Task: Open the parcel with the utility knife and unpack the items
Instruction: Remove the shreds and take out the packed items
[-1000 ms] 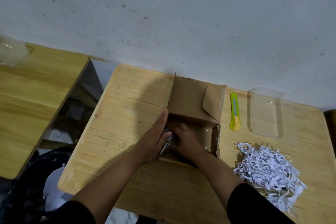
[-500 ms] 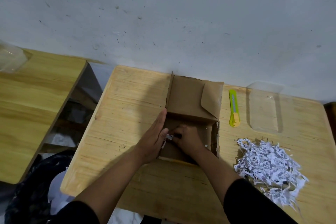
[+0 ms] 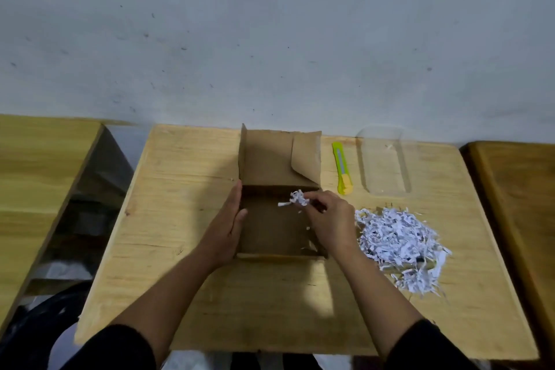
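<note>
An open brown cardboard parcel (image 3: 271, 228) sits in the middle of the wooden table (image 3: 180, 249), its lid flap standing up at the back. My left hand (image 3: 229, 225) lies flat against the parcel's left wall, fingers straight. Above the parcel's right side, my right hand (image 3: 329, 216) pinches a small tuft of shredded white paper (image 3: 297, 199). A heap of shredded paper (image 3: 399, 242) lies on the table to the right of the parcel. The yellow-green utility knife (image 3: 341, 167) rests beyond it, right of the flap.
A clear plastic tray (image 3: 383, 164) lies right of the knife near the wall. Another wooden table (image 3: 39, 171) stands at the left across a gap, with a dark bag (image 3: 33, 327) below. A darker wooden surface (image 3: 519, 204) borders the right.
My right hand has risen out of the parcel with a tuft of shredded paper. The left hand has come off the inside and now lies along the left wall. The view has tilted.
</note>
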Demonstrator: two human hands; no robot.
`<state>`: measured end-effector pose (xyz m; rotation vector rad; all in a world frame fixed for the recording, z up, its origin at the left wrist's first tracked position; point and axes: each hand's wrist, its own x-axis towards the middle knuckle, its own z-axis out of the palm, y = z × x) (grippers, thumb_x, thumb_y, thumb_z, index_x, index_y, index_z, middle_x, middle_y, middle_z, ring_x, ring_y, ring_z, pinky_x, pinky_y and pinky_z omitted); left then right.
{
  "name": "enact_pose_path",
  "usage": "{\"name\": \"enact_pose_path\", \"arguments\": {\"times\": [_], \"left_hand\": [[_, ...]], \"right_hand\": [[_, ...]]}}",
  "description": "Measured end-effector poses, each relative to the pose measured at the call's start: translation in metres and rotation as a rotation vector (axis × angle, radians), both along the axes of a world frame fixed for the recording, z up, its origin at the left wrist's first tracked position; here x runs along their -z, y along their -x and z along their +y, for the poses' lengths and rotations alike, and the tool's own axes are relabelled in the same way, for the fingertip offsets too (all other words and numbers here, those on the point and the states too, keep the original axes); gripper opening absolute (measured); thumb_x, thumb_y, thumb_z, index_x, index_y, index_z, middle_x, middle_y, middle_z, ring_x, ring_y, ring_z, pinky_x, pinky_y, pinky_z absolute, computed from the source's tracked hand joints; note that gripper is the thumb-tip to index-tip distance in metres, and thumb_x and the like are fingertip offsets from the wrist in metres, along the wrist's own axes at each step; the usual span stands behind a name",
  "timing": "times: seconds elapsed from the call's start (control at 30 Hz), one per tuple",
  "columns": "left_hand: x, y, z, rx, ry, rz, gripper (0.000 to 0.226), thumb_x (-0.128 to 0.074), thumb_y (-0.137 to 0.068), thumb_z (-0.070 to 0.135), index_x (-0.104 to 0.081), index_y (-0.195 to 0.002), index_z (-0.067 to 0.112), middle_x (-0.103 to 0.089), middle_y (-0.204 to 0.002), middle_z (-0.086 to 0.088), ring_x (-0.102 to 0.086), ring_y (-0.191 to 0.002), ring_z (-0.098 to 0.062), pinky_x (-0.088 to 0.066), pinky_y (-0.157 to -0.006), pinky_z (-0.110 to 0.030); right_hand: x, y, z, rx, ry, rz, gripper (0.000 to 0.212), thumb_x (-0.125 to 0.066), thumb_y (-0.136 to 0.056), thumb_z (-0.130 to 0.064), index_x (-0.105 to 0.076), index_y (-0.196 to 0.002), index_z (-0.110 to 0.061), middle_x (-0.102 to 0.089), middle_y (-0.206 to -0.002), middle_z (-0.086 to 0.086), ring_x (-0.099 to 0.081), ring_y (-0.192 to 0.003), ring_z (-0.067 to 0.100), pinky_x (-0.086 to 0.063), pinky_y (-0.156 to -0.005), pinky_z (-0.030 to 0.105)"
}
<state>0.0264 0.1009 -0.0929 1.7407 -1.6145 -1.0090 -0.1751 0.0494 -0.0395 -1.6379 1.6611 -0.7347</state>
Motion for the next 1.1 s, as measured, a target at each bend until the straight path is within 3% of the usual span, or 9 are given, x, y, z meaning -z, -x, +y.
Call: {"name": "enact_pose_path", "arguments": {"times": [0.13,0.27,0.37,0.5,0.57,0.63,0.73,0.83,1.1], "left_hand": [[-0.003,0.002,0.001,0.013,0.023,-0.017,0.057,-0.021,-0.097,0.040,0.005,-0.146,0.028,0.003,-0.152,0.014,-0.003,-0.141,-0.003,-0.011,-0.115,-0.027],[-0.003,0.002,0.001,0.019,0.025,-0.018,0.056,-0.025,-0.100,0.029,0.005,-0.147,0.027,0.002,-0.155,0.010,-0.004,-0.141,-0.006,-0.013,-0.115,-0.030],[-0.002,0.002,0.000,0.026,0.020,-0.010,0.056,-0.026,-0.100,0.027,0.005,-0.147,0.027,0.000,-0.157,0.006,-0.005,-0.142,-0.007,-0.014,-0.116,-0.032],[-0.001,0.001,-0.001,0.032,0.023,-0.009,0.056,-0.027,-0.100,0.027,0.005,-0.147,0.027,0.000,-0.158,0.004,-0.005,-0.143,-0.008,-0.013,-0.117,-0.034],[-0.001,0.001,-0.001,0.037,0.024,-0.002,0.056,-0.027,-0.100,0.027,0.005,-0.147,0.026,0.000,-0.157,0.006,-0.004,-0.142,-0.005,-0.012,-0.118,-0.033],[-0.001,0.001,-0.001,0.035,0.020,-0.004,0.056,-0.027,-0.100,0.028,0.005,-0.146,0.026,0.000,-0.156,0.007,-0.003,-0.140,-0.003,-0.012,-0.117,-0.032],[-0.001,0.002,-0.002,0.020,0.009,0.006,0.057,-0.027,-0.100,0.028,0.005,-0.147,0.025,0.000,-0.156,0.008,-0.002,-0.139,-0.003,-0.011,-0.117,-0.031],[0.001,0.001,-0.002,0.015,0.009,0.006,0.057,-0.027,-0.100,0.029,0.003,-0.148,0.023,0.001,-0.154,0.010,-0.002,-0.139,-0.003,-0.010,-0.116,-0.028],[0.001,0.001,0.000,0.020,0.008,0.052,0.056,-0.029,-0.100,0.025,0.003,-0.146,0.024,0.001,-0.151,0.014,-0.001,-0.140,-0.001,-0.006,-0.115,-0.022]], "right_hand": [[-0.001,0.039,0.006,0.270,0.053,0.060,0.015,-0.067,-0.081,-0.006,-0.074,-0.094,-0.007,-0.067,-0.086,0.017,-0.061,-0.077,0.027,-0.030,-0.061,0.015],[-0.001,0.068,0.015,0.337,-0.086,0.234,0.037,-0.056,-0.087,-0.005,-0.059,-0.124,-0.008,-0.056,-0.103,0.020,-0.055,-0.070,0.026,-0.033,-0.059,0.014],[-0.006,0.065,0.024,0.328,-0.079,0.278,0.050,-0.055,-0.086,-0.006,-0.047,-0.135,-0.014,-0.045,-0.116,0.019,-0.055,-0.091,0.032,-0.037,-0.079,0.027],[-0.015,0.037,0.024,0.167,0.058,0.145,0.043,-0.052,-0.085,-0.004,-0.055,-0.126,-0.017,-0.054,-0.099,0.011,-0.056,-0.077,0.022,-0.046,-0.083,0.024],[-0.019,0.017,0.020,0.016,-0.115,0.029,0.038,-0.052,-0.089,-0.014,-0.054,-0.125,-0.025,-0.063,-0.089,0.008,-0.063,-0.079,0.022,-0.052,-0.079,0.023],[-0.019,0.001,0.015,-0.070,-0.301,-0.013,0.039,-0.050,-0.092,-0.030,-0.047,-0.130,-0.029,-0.068,-0.099,0.010,-0.065,-0.094,0.027,-0.053,-0.089,0.036],[-0.015,-0.015,0.005,-0.149,-0.444,0.156,0.054,-0.039,-0.093,-0.048,-0.031,-0.142,-0.027,-0.055,-0.132,0.015,-0.059,-0.111,0.034,-0.045,-0.100,0.044],[-0.010,-0.025,0.000,-0.229,-0.509,0.311,0.062,-0.034,-0.095,-0.049,-0.017,-0.147,-0.021,-0.040,-0.146,0.018,-0.050,-0.123,0.036,-0.039,-0.106,0.040],[0.020,-0.041,0.009,-0.247,-0.657,0.536,0.051,-0.037,-0.094,-0.047,-0.025,-0.133,-0.016,-0.050,-0.133,0.022,-0.048,-0.122,0.037,-0.039,-0.098,0.041]]}}
